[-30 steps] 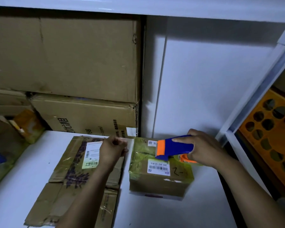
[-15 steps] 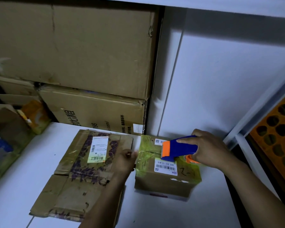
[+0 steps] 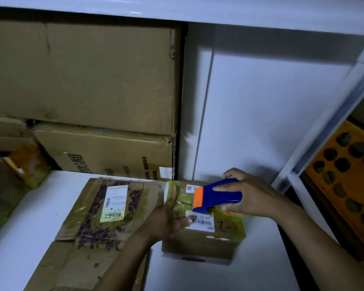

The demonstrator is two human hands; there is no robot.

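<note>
The blue plastic tape dispenser [image 3: 221, 195] carries a bright orange band at its left end, and more orange shows beneath it. Under it, the small brown cardboard box [image 3: 198, 246] is covered on top in glossy yellow-green tape. Its white rectangular label [image 3: 204, 222] bears a black barcode, with black handwriting just to the right. To the left, the flattened brown cardboard sheet [image 3: 72, 265] shows a dark purple blotchy print around a white and pale-green paper label [image 3: 114, 203]. The flat table top [image 3: 19, 238] is white. At far left, the large stacked cartons [image 3: 82, 70] are plain brown, the lower one printed in black. At right, an orange panel [image 3: 361, 185] is dotted with dark oval holes.
</note>
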